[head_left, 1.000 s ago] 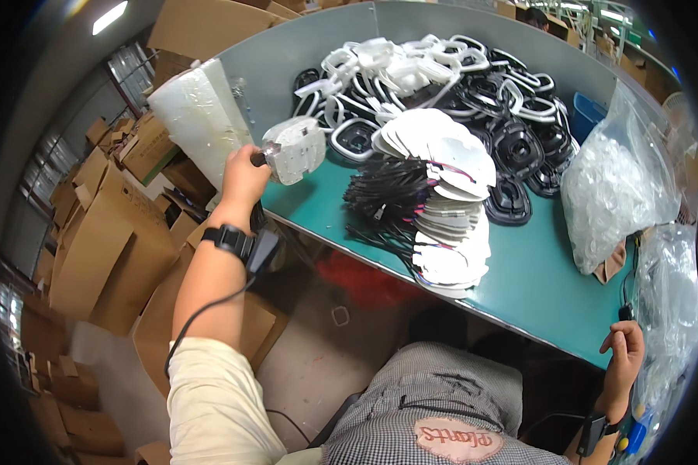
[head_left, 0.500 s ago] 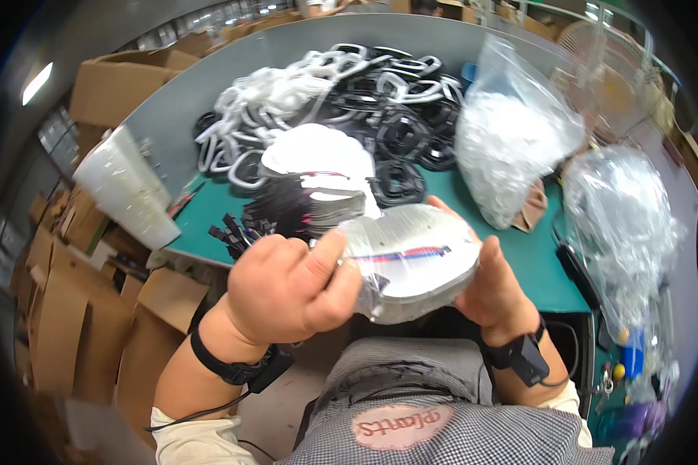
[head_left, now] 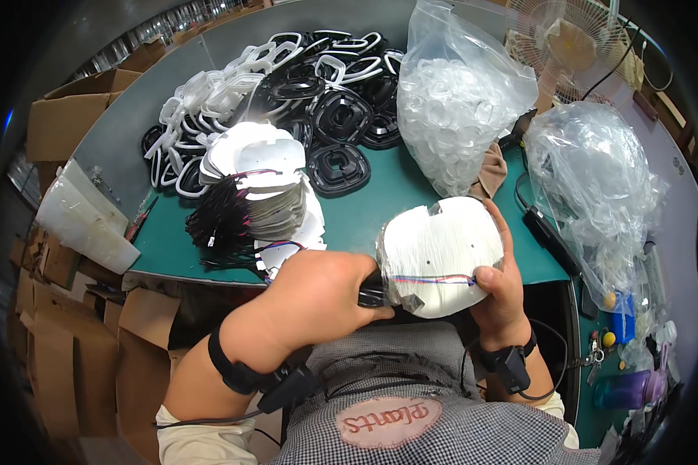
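White-faced and rounded, the bundle (head_left: pixel 446 252) is up between both hands, just over the table's (head_left: pixel 357 225) near edge, red and blue wires across its top! It looks gathered and film-wrapped; the fanned plates (head_left: pixel 271 213) lie loose on the table, the dark frames (head_left: pixel 341 116) heaped behind. Right hand (head_left: pixel 504 298): thumb pressed on the top face, fingers around the far side, clamped firm. Left hand (head_left: pixel 326 291): fingers curled together around black cables (head_left: pixel 371 294) at the bundle's left, their tips partly hidden.
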The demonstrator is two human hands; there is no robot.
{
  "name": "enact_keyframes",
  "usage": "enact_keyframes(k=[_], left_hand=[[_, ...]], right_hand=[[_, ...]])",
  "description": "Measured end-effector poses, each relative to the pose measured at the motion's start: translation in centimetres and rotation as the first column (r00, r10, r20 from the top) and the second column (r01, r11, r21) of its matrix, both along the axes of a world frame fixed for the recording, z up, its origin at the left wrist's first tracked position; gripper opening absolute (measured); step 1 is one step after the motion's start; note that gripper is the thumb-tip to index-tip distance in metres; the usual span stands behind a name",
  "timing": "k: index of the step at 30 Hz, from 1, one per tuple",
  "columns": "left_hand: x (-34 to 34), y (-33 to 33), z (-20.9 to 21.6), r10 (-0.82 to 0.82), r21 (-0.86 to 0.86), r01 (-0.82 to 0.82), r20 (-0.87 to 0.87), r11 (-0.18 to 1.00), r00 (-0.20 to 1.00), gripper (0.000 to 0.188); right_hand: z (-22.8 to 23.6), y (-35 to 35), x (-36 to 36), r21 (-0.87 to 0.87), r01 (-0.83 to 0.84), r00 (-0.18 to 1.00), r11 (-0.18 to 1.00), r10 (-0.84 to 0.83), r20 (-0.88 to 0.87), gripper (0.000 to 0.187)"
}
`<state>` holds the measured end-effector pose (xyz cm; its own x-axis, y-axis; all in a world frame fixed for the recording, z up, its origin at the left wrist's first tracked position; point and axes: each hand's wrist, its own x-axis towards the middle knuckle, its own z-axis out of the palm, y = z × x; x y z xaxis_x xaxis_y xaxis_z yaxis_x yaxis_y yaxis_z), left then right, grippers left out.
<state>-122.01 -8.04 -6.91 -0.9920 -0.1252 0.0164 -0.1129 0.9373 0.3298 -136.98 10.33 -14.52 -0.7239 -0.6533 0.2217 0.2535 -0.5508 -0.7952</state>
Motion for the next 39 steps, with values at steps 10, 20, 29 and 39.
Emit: enact_keyframes(k=[10,20,29,39], left_hand=[[-0.2,0.5,0.5,-0.052,-0.448,0.035,-0.024,0.893,0.998,0.021],[-1.0,0.5,1.2,0.049,-0.203,-0.026,0.107,0.979,0.993,0.032],[-1.0,0.3,1.5,0.051,-0.172,-0.023,0.159,0.985,0.986,0.035],[-1.7,0.2,1.0,0.081,-0.108,-0.06,0.21,0.992,0.974,0.035]], right_hand=[[2.0,0.9,-2.7,0.106,0.509,0.26,0.854,-0.035,-0.965,0.062],[2.2,-0.6,-0.6,0.242,0.39,0.311,0.888,0.12,-0.943,0.028],[3.6,-1.0,1.5,0.205,0.454,0.175,0.867,0.139,-0.975,0.028],[2.2,-3.0,3.1,-0.224,0.653,-0.37,0.723,0.047,-0.928,0.021]])
